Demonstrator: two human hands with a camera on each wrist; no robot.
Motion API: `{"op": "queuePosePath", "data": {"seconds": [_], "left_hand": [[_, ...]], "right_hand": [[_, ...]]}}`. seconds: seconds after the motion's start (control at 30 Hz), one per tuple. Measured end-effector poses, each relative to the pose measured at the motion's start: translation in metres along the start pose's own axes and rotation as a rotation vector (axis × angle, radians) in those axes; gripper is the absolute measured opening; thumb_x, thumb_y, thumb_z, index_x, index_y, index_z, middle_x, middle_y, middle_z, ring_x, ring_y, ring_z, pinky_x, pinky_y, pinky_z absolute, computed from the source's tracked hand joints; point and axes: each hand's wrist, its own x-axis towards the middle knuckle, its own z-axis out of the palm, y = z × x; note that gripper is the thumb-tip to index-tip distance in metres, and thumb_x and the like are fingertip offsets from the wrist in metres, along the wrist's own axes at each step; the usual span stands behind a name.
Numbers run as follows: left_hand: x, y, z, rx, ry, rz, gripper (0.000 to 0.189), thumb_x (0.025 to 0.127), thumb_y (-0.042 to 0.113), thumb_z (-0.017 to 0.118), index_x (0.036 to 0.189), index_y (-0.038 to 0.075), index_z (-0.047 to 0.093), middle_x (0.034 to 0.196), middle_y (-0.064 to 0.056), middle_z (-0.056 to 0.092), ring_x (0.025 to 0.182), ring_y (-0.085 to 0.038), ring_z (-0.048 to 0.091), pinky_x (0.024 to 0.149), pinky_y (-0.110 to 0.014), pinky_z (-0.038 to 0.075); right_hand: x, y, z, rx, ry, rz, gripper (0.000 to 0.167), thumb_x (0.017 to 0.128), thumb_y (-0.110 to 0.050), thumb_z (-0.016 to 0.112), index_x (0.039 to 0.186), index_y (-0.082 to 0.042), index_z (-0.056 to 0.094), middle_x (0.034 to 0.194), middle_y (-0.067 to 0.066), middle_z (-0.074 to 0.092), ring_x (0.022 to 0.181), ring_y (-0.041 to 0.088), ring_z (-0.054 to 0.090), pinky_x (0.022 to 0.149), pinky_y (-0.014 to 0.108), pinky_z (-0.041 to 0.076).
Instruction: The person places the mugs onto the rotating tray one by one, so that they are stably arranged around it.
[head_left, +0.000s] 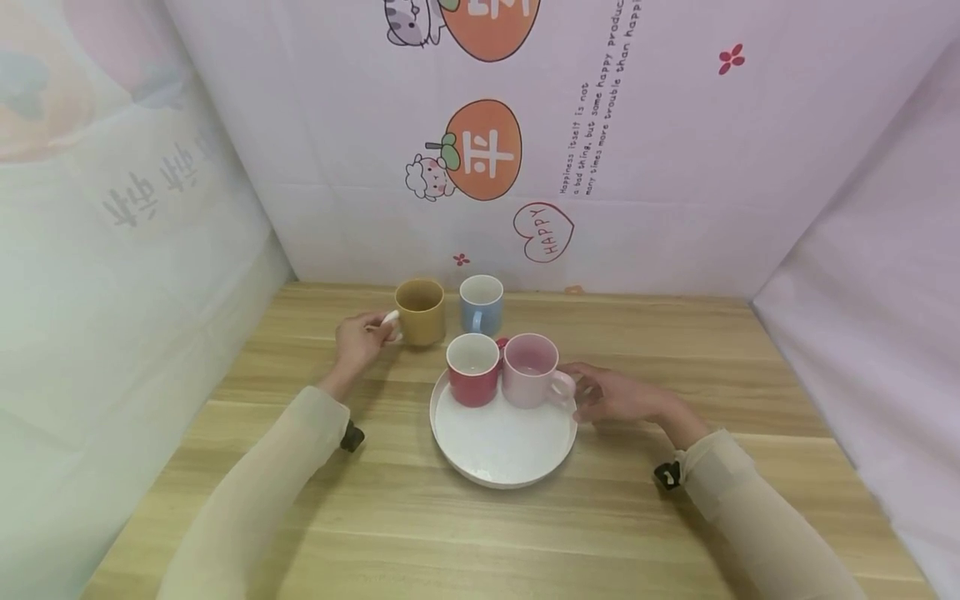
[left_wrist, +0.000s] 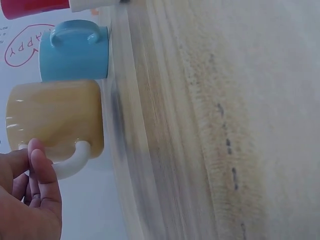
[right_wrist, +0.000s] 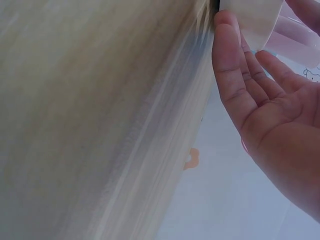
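My left hand pinches the white handle of a yellow-brown mug, which is upright at the back of the table. Beside that mug, to its right, stands a light blue mug. A round white tray carries a red mug with a white inside and a pink mug, side by side at its far part. My right hand is at the tray's right edge, near the pink mug's handle. Its fingers look fairly straight by the tray's side; contact is unclear.
The wooden table meets a printed white cloth close behind the blue mug. White cloth also hangs on the left and right sides. Dark straps sit on both wrists.
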Motion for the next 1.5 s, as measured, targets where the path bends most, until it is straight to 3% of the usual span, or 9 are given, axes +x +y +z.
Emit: {"op": "queuePosePath", "data": {"seconds": [0.27, 0.53, 0.7, 1.0, 1.13, 1.33, 1.5], "left_hand": [[-0.009, -0.001, -0.006, -0.054, -0.012, 0.014, 0.032, 0.095, 0.016, 0.068, 0.122, -0.001, 0.068, 0.112, -0.021, 0.072, 0.092, -0.036, 0.075, 0.058, -0.02, 0.058], [-0.02, 0.002, -0.014, -0.081, -0.02, 0.026, 0.029, 0.095, 0.017, 0.069, 0.118, 0.0, 0.071, 0.105, -0.021, 0.072, 0.088, -0.031, 0.075, 0.067, -0.029, 0.062], [-0.027, 0.003, -0.02, -0.127, -0.032, 0.021, 0.031, 0.095, 0.015, 0.069, 0.121, -0.003, 0.068, 0.108, -0.023, 0.07, 0.083, -0.022, 0.076, 0.075, -0.036, 0.063], [-0.039, 0.007, -0.027, -0.157, -0.034, 0.02, 0.031, 0.096, 0.016, 0.068, 0.121, -0.002, 0.068, 0.113, -0.025, 0.07, 0.075, -0.009, 0.073, 0.071, -0.025, 0.062], [-0.044, 0.007, -0.031, -0.149, -0.038, 0.036, 0.031, 0.096, 0.016, 0.068, 0.121, -0.003, 0.069, 0.111, -0.026, 0.071, 0.075, -0.01, 0.073, 0.067, -0.021, 0.06], [-0.053, 0.007, -0.036, -0.136, -0.063, 0.041, 0.034, 0.096, 0.016, 0.067, 0.124, -0.004, 0.066, 0.114, -0.025, 0.069, 0.077, -0.012, 0.073, 0.069, -0.021, 0.06], [-0.061, 0.008, -0.039, -0.15, -0.069, 0.029, 0.035, 0.096, 0.015, 0.067, 0.125, -0.004, 0.065, 0.117, -0.024, 0.067, 0.074, -0.004, 0.071, 0.069, -0.021, 0.06]], "right_hand": [[0.001, 0.001, 0.001, -0.009, -0.001, 0.009, 0.083, 0.085, -0.023, 0.078, 0.155, -0.022, 0.033, 0.126, 0.014, 0.061, 0.112, 0.029, 0.063, 0.091, 0.037, 0.055], [0.001, 0.002, 0.0, -0.011, 0.002, -0.001, 0.082, 0.085, -0.022, 0.079, 0.154, -0.022, 0.034, 0.126, 0.013, 0.061, 0.113, 0.028, 0.063, 0.091, 0.037, 0.056], [0.001, 0.001, 0.0, -0.012, 0.001, -0.009, 0.081, 0.086, -0.021, 0.078, 0.154, -0.021, 0.035, 0.126, 0.013, 0.062, 0.113, 0.028, 0.063, 0.091, 0.037, 0.055], [0.001, 0.001, 0.0, -0.01, 0.003, -0.005, 0.08, 0.086, -0.019, 0.078, 0.154, -0.021, 0.034, 0.125, 0.014, 0.062, 0.112, 0.029, 0.063, 0.091, 0.038, 0.055], [0.002, 0.001, 0.0, -0.005, 0.004, -0.003, 0.081, 0.085, -0.022, 0.079, 0.153, -0.023, 0.035, 0.126, 0.013, 0.061, 0.113, 0.029, 0.063, 0.091, 0.037, 0.055], [0.003, 0.002, -0.001, -0.014, 0.004, -0.009, 0.081, 0.085, -0.023, 0.079, 0.153, -0.022, 0.036, 0.126, 0.013, 0.061, 0.111, 0.029, 0.063, 0.09, 0.037, 0.056], [0.002, 0.002, 0.0, -0.023, 0.007, -0.006, 0.079, 0.084, -0.024, 0.08, 0.151, -0.021, 0.038, 0.124, 0.012, 0.062, 0.109, 0.027, 0.064, 0.089, 0.036, 0.056]]}}
